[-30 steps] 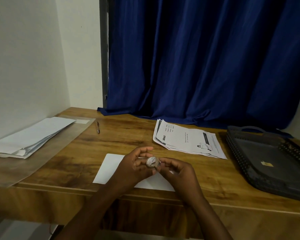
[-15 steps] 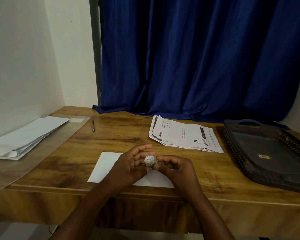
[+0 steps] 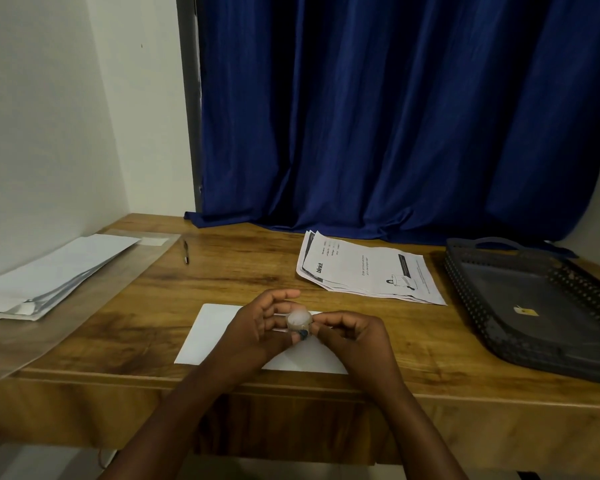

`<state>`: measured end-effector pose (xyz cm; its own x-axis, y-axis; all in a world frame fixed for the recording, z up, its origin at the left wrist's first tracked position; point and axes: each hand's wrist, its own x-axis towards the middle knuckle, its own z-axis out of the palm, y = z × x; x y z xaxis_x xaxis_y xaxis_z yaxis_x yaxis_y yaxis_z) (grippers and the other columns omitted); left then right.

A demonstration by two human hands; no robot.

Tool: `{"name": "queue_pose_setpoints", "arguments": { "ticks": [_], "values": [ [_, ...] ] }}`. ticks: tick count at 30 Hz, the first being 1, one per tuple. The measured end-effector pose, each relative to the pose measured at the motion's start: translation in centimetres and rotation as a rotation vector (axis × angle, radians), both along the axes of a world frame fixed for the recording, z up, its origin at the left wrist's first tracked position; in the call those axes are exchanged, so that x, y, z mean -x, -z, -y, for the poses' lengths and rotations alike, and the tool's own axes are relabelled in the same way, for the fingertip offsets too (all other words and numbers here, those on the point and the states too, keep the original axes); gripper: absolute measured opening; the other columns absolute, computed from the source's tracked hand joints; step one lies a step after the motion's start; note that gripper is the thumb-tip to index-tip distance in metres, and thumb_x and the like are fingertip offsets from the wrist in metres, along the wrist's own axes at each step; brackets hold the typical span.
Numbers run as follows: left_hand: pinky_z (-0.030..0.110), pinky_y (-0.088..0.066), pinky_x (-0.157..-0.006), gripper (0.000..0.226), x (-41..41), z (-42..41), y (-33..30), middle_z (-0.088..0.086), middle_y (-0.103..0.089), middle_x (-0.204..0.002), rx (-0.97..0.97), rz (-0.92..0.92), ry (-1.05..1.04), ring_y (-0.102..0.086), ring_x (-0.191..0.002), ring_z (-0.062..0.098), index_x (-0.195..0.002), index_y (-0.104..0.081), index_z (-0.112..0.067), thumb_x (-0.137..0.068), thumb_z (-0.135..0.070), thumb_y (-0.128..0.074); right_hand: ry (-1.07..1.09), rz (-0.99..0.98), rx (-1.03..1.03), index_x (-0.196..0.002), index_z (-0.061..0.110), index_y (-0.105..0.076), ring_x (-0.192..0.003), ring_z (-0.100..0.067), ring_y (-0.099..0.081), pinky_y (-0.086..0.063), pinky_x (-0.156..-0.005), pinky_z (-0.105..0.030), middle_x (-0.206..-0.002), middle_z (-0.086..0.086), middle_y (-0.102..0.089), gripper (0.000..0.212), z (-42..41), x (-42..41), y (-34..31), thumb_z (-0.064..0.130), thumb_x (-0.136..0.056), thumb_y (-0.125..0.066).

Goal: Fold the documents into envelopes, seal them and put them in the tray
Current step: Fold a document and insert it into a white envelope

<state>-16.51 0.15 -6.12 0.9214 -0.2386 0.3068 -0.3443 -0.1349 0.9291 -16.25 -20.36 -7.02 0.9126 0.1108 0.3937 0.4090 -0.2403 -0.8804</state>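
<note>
Head view: wooden desk against blue curtain, white wall.

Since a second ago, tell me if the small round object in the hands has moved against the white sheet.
No. The small round object hangs over the far edge of the white sheet, just as before.

Blue curtain, black perforated tray.

Wooden worktop. On it: white envelope near centre; printed documents far centre; dark tray right; pen far left; envelope stack on clear plastic sheet, left.
</note>
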Motion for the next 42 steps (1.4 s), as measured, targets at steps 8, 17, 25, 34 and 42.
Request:
{"name": "queue_pose_setpoints", "arguments": {
  "ticks": [8,17,25,34,42],
  "values": [
    [0.036,-0.057,-0.095,0.066,-0.1,0.0,0.1,0.005,-0.070,-0.120,0.022,0.003,-0.013,-0.069,-0.111,0.025,-0.134,-0.056,-0.023,-0.076,-0.007,-0.082,0.006,0.014,-0.039,-0.096,0.022,-0.082,-0.088,-0.014,-0.074,-0.060,-0.084,-0.045,-0.093,0.006,-0.079,0.018,0.0,0.1,0.1,0.012,-0.082,-0.081],
    [0.042,-0.058,-0.096,0.074,0.0,0.2,-0.1,0.003,-0.071,-0.118,0.005,-0.006,-0.013,-0.070,-0.109,0.024,-0.134,-0.055,-0.025,-0.068,-0.020,-0.087,0.075,0.110,0.053,-0.085,0.027,-0.080,-0.082,-0.008,-0.072,-0.061,-0.075,-0.034,-0.088,0.014,-0.076,0.022,-0.1,0.6,0.0,0.006,-0.084,-0.078],
    [0.037,-0.061,-0.087,0.070,0.3,0.6,0.1,-0.002,-0.067,-0.102,-0.036,0.042,-0.072,-0.073,-0.099,0.023,-0.126,-0.060,-0.032,-0.064,-0.032,-0.092,0.073,0.125,0.095,-0.084,0.024,-0.079,-0.080,-0.013,-0.072,-0.061,-0.072,-0.036,-0.088,0.011,-0.074,0.018,-0.2,0.9,0.1,0.006,-0.082,-0.078],
    [0.033,-0.060,-0.088,0.066,-0.1,0.2,0.1,0.001,-0.072,-0.113,0.032,0.006,-0.052,-0.071,-0.106,0.025,-0.130,-0.055,-0.027,-0.071,-0.010,-0.077,0.082,0.022,0.050,-0.084,0.024,-0.077,-0.071,-0.015,-0.070,-0.060,-0.069,-0.041,-0.081,0.009,-0.075,0.015,-0.2,1.1,-0.3,0.009,-0.085,-0.076],
    [0.038,-0.059,-0.093,0.063,-0.4,-0.1,0.1,0.002,-0.073,-0.118,0.079,-0.026,-0.034,-0.071,-0.109,0.022,-0.132,-0.053,-0.025,-0.078,-0.004,-0.079,0.078,-0.012,-0.002,-0.083,0.023,-0.075,-0.071,-0.025,-0.071,-0.059,-0.069,-0.041,-0.076,0.000,-0.075,0.016,-0.1,1.1,-0.6,0.008,-0.088,-0.073]
  ]
}}
